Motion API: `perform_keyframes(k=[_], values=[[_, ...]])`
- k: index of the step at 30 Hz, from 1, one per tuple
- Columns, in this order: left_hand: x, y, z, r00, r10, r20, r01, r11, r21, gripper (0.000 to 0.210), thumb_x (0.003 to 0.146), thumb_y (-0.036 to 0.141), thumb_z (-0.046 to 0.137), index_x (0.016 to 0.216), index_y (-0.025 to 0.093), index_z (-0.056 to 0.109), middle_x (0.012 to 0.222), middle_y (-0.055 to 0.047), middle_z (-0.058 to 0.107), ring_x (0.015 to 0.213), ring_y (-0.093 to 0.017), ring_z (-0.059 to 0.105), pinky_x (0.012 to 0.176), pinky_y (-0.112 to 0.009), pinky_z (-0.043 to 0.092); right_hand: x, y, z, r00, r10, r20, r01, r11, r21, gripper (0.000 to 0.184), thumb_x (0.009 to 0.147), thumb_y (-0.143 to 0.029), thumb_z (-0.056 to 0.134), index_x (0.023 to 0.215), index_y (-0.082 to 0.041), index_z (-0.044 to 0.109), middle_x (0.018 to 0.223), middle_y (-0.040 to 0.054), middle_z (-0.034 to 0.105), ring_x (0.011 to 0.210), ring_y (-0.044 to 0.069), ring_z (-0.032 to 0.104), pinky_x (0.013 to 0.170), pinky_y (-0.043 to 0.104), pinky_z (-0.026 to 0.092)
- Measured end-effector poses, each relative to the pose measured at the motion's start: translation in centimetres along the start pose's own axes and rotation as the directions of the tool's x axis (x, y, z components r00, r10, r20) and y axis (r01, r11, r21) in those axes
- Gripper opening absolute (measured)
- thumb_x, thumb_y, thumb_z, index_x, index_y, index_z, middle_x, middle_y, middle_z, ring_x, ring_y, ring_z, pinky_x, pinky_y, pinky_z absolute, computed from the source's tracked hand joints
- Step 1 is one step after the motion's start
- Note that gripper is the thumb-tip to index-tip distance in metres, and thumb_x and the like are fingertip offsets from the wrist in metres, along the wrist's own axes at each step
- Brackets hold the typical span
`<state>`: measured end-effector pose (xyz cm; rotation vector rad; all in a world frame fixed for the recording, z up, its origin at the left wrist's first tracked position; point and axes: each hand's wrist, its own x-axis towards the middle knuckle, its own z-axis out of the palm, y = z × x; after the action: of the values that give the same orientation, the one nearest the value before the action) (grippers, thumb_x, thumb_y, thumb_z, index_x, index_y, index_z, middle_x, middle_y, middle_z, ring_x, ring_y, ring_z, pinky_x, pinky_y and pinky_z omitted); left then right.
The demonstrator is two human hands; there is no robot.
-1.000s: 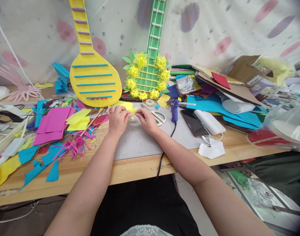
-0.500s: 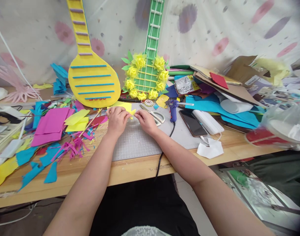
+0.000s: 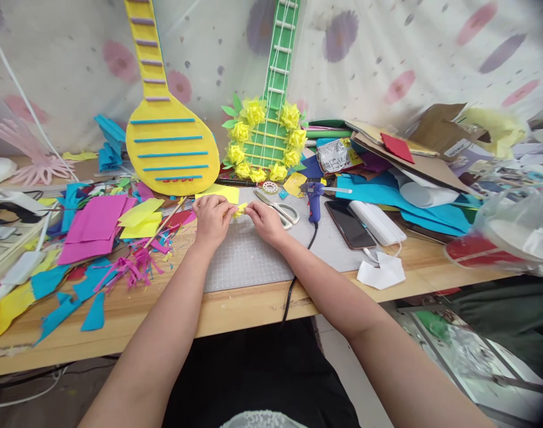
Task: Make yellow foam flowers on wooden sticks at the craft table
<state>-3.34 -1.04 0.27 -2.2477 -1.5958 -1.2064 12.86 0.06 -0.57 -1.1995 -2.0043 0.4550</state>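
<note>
Between my two hands is a small yellow crepe paper flower (image 3: 240, 209), partly hidden by fingers. My left hand (image 3: 214, 219) pinches it from the left. From the other side my right hand (image 3: 266, 222) grips its edge with thumb and fingertips. Both hands hover just over a grey cutting mat (image 3: 236, 261). Behind my left hand lies a flat sheet of yellow paper (image 3: 224, 192). Scissors (image 3: 284, 213) rest right beside my right hand, and a purple glue gun (image 3: 314, 205) lies a little further right.
Behind the mat stand a yellow paper instrument (image 3: 171, 145) and a green one (image 3: 275, 77) ringed with yellow flowers. Magenta paper (image 3: 93, 229) and scraps cover the left. A phone (image 3: 349, 223), white power bank (image 3: 376, 221) and plastic-covered red cup (image 3: 480, 248) sit right.
The yellow piece between my fingertips now shows more openly, and my hands have parted very slightly. The camera view has shifted a little; the objects on the table stay put.
</note>
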Motion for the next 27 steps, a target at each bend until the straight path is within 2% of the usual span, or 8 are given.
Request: perform_keyframes(k=[10, 13, 17, 19, 21, 23, 27], values=[[0.0, 0.9, -0.4, 0.995, -0.091, -0.030, 0.090, 0.995, -0.044, 0.022, 0.082, 0.038, 0.049, 0.078, 0.024, 0.065, 0.089, -0.005, 0.060, 0.092, -0.021, 0.049, 0.086, -0.040, 0.026, -0.1, -0.3, -0.1, 0.999, 0.041, 0.022, -0.039, 0.997, -0.067, 0.028, 0.090, -0.035, 0.035, 0.081, -0.020, 0.056, 0.076, 0.0028, 0.061, 0.069, 0.015, 0.054, 0.061, 0.024, 0.034], [0.1, 0.9, -1.0, 0.996, -0.069, 0.055, 0.074, 0.992, -0.105, 0.020, 0.075, 0.039, 0.058, 0.088, 0.024, 0.063, 0.091, -0.003, 0.061, 0.093, -0.020, 0.051, 0.089, -0.038, 0.027, -0.2, -0.1, -0.2, 0.999, 0.042, 0.010, -0.042, 0.998, -0.048, 0.028, 0.090, -0.036, 0.034, 0.081, -0.020, 0.056, 0.075, 0.0021, 0.061, 0.069, 0.015, 0.053, 0.061, 0.024, 0.034], [0.2, 0.7, -1.2, 0.986, -0.044, 0.161, 0.068, 0.987, -0.145, 0.031, 0.070, 0.035, 0.064, 0.100, 0.026, 0.058, 0.090, -0.001, 0.063, 0.092, -0.020, 0.053, 0.090, -0.037, 0.028, -0.2, 0.2, -0.3, 0.999, 0.026, 0.019, -0.026, 0.999, -0.043, 0.027, 0.090, -0.036, 0.034, 0.081, -0.020, 0.055, 0.076, 0.0019, 0.060, 0.070, 0.014, 0.053, 0.062, 0.024, 0.034], [0.2, 0.8, -1.0, 0.990, -0.066, 0.124, 0.083, 0.988, -0.131, 0.036, 0.068, 0.034, 0.065, 0.102, 0.025, 0.056, 0.097, -0.003, 0.062, 0.097, -0.022, 0.051, 0.089, -0.037, 0.030, -0.3, 0.3, -0.4, 1.000, 0.016, 0.019, -0.015, 0.999, -0.041, 0.028, 0.090, -0.036, 0.034, 0.081, -0.020, 0.055, 0.075, 0.0020, 0.060, 0.070, 0.014, 0.053, 0.062, 0.024, 0.034], [0.2, 0.9, -0.8, 0.994, -0.102, 0.043, 0.106, 0.988, -0.112, 0.044, 0.065, 0.034, 0.068, 0.104, 0.022, 0.054, 0.105, -0.007, 0.058, 0.100, -0.024, 0.049, 0.087, -0.037, 0.032, -0.3, 0.2, -0.4, 1.000, 0.006, 0.014, -0.005, 0.999, -0.032, 0.029, 0.090, -0.037, 0.033, 0.081, -0.019, 0.055, 0.075, 0.0019, 0.060, 0.069, 0.014, 0.053, 0.062, 0.024, 0.034], [0.1, 1.1, -0.7, 0.989, -0.146, -0.026, 0.143, 0.985, -0.094, 0.048, 0.062, 0.035, 0.070, 0.103, 0.021, 0.052, 0.104, -0.008, 0.056, 0.097, -0.024, 0.049, 0.086, -0.037, 0.033, -0.3, 0.1, -0.5, 1.000, 0.000, 0.005, 0.000, 1.000, -0.021, 0.029, 0.090, -0.037, 0.032, 0.082, -0.019, 0.054, 0.075, 0.0016, 0.060, 0.068, 0.014, 0.052, 0.062, 0.023, 0.034], [0.2, 1.3, -1.0, 0.991, -0.131, 0.009, 0.131, 0.988, -0.079, 0.031, 0.064, 0.034, 0.068, 0.089, 0.022, 0.055, 0.086, -0.003, 0.059, 0.089, -0.022, 0.051, 0.085, -0.038, 0.031, -0.4, -0.1, -0.6, 1.000, 0.001, -0.015, -0.001, 1.000, -0.022, 0.030, 0.090, -0.038, 0.031, 0.083, -0.020, 0.054, 0.074, 0.0012, 0.059, 0.066, 0.013, 0.052, 0.061, 0.024, 0.034]])
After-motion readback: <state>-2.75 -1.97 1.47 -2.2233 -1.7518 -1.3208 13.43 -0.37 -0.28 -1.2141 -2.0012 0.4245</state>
